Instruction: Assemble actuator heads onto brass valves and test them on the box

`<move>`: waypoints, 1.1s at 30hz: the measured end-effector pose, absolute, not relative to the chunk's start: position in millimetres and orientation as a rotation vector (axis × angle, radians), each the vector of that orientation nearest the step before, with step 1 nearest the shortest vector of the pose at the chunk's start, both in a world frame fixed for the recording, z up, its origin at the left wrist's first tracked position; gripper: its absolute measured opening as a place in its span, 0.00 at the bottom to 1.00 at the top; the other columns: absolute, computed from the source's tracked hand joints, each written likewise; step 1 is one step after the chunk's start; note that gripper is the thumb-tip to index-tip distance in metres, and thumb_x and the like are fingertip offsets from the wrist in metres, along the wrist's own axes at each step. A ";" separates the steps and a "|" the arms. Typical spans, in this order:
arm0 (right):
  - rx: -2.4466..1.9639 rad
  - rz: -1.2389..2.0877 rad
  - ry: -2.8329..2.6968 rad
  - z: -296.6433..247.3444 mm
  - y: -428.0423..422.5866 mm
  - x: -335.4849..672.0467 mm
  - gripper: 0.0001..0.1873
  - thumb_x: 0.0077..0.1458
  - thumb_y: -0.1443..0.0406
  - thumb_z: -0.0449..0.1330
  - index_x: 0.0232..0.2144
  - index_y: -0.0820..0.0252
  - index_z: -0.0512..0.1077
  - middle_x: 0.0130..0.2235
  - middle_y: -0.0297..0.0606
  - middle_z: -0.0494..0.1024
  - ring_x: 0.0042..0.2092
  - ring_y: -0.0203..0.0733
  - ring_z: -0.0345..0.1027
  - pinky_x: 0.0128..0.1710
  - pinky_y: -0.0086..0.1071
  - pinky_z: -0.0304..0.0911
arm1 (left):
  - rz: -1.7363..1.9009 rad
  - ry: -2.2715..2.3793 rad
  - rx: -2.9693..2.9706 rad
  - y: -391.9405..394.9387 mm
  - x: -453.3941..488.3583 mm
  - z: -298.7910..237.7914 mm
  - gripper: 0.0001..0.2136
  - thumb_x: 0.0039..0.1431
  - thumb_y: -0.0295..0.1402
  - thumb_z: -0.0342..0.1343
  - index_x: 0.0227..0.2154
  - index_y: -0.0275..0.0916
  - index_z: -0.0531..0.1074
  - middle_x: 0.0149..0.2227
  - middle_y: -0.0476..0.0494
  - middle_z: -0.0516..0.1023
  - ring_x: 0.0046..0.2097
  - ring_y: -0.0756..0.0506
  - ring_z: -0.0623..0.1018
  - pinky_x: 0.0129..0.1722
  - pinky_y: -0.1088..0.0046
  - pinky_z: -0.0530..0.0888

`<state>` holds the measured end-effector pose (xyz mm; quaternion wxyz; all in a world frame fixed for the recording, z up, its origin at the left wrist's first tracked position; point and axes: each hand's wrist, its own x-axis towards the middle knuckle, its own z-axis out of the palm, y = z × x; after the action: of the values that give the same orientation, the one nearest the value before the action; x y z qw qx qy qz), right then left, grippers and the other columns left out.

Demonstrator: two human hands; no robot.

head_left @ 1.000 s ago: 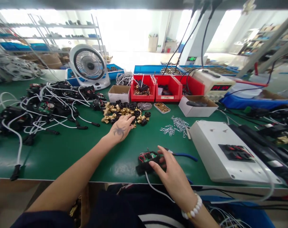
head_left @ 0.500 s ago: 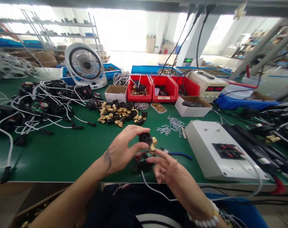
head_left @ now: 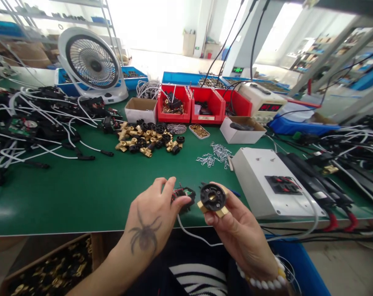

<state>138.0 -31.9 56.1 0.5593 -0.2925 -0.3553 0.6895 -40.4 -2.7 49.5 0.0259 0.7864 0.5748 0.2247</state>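
Note:
My right hand [head_left: 238, 222] grips a brass valve body [head_left: 222, 212] with a round black flange [head_left: 212, 196] on top. The flange faces up toward me and shows screws and a brass centre. My left hand [head_left: 157, 213] is closed with thumb and fingers around a black actuator housing [head_left: 186, 199] that holds a green circuit board and red wires. From the housing a white cable [head_left: 199, 238] runs down over the table edge. The two parts are apart, side by side. Partly hidden behind my right hand lies a blue-handled tool [head_left: 236, 193].
Ahead lie a pile of brass valves [head_left: 148, 137] and loose metal clips [head_left: 215, 154]. Red bins [head_left: 206, 111] stand behind. To the right is a grey test box [head_left: 266, 181]; to the left, wired housings [head_left: 44, 119] and a fan [head_left: 94, 65]. A box of brass parts [head_left: 51, 267] sits below.
The brass valve has passed from my left hand to my right, and its flange now faces me. My left hand has moved down onto the housing. The view has shifted slightly.

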 end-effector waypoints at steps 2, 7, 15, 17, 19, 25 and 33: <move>-0.697 1.568 -0.884 57.3 -34.2 137.9 0.18 0.54 0.62 0.70 0.48 0.47 0.78 0.40 0.33 0.76 0.35 0.30 0.69 0.39 0.21 0.69 | 0.410 1.812 2.428 -4.4 -28.7 36.6 0.23 0.63 0.41 0.56 0.56 0.31 0.67 0.50 0.30 0.75 0.42 0.36 0.79 0.36 0.62 0.77; -0.774 1.395 -1.002 58.9 -39.9 136.6 0.18 0.53 0.62 0.71 0.48 0.45 0.77 0.40 0.33 0.76 0.36 0.31 0.69 0.38 0.20 0.69 | 0.378 1.742 2.327 -0.6 -14.8 17.9 0.26 0.61 0.41 0.57 0.57 0.30 0.66 0.52 0.31 0.74 0.48 0.36 0.77 0.46 0.60 0.77; -0.876 1.246 -1.087 61.6 -46.8 135.3 0.18 0.54 0.61 0.70 0.47 0.44 0.77 0.37 0.31 0.77 0.32 0.29 0.69 0.35 0.17 0.68 | 0.970 1.586 2.202 6.8 -40.0 24.1 0.17 0.65 0.40 0.53 0.51 0.35 0.72 0.55 0.34 0.73 0.55 0.36 0.73 0.55 0.56 0.72; -0.892 1.264 -1.089 60.1 -47.9 136.4 0.18 0.54 0.62 0.70 0.47 0.46 0.77 0.36 0.31 0.77 0.32 0.29 0.69 0.33 0.17 0.68 | 1.220 1.373 2.075 0.0 -46.1 37.0 0.11 0.68 0.36 0.50 0.47 0.39 0.74 0.51 0.41 0.75 0.54 0.43 0.74 0.56 0.64 0.72; -0.885 1.340 -1.073 58.3 -49.4 135.5 0.18 0.55 0.60 0.69 0.48 0.47 0.76 0.35 0.32 0.77 0.31 0.30 0.69 0.33 0.18 0.68 | 1.298 1.161 1.953 -9.3 -49.1 51.5 0.11 0.68 0.38 0.50 0.48 0.44 0.74 0.50 0.46 0.76 0.53 0.48 0.74 0.55 0.71 0.71; -0.959 1.420 -1.146 51.9 -51.2 129.1 0.19 0.59 0.53 0.65 0.51 0.48 0.72 0.46 0.38 0.78 0.43 0.41 0.74 0.43 0.33 0.71 | 1.030 0.860 1.391 -26.4 -35.8 58.7 0.17 0.60 0.46 0.60 0.49 0.47 0.72 0.48 0.49 0.77 0.50 0.48 0.76 0.50 0.76 0.72; -1.762 0.347 -1.768 8.2 -10.2 180.3 0.24 0.57 0.43 0.55 0.29 0.58 0.69 0.33 0.46 0.72 0.37 0.54 0.66 0.40 0.48 0.62 | 1.108 0.694 0.919 -25.2 -34.5 39.3 0.14 0.63 0.46 0.56 0.44 0.42 0.72 0.43 0.46 0.76 0.40 0.50 0.77 0.41 0.77 0.73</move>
<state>180.3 -10.2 8.2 0.3059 -0.6658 -0.6678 0.1310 -34.5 -25.2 39.3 0.6974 0.4123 0.3113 0.4967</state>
